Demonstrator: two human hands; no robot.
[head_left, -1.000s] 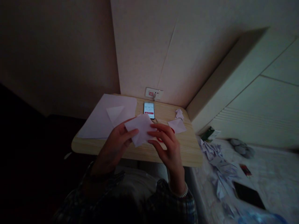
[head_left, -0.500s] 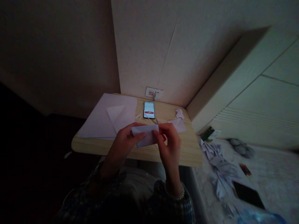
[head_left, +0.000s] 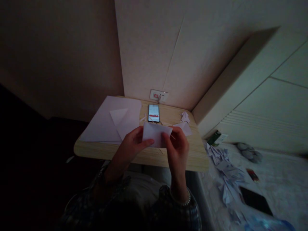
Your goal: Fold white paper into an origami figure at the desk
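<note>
A folded piece of white paper (head_left: 157,132) is held up between my two hands above the front part of the small wooden table (head_left: 190,157). My left hand (head_left: 134,139) grips its left edge, thumb across the lower front and fingers behind. On the right edge my right hand (head_left: 176,142) pinches it, with the thumb on the front face. Just beyond the paper lies a phone (head_left: 153,113) with a lit screen. Thin paper strips (head_left: 143,118) rest beside the phone. The fingers behind the paper are mostly hidden.
Large white sheets (head_left: 101,122) cover the table's left side, a creased piece (head_left: 119,116) on top. A folded paper tree (head_left: 185,117) and a flat paper piece (head_left: 184,129) lie right. A wall socket (head_left: 158,95) is behind. The bed holds crumpled papers (head_left: 228,171) and a dark tablet-like slab (head_left: 256,200).
The folded paper has shifted slightly right and up and now faces me at a different angle. Both hands moved with it, and the red thing near my right fingers is now hidden.
</note>
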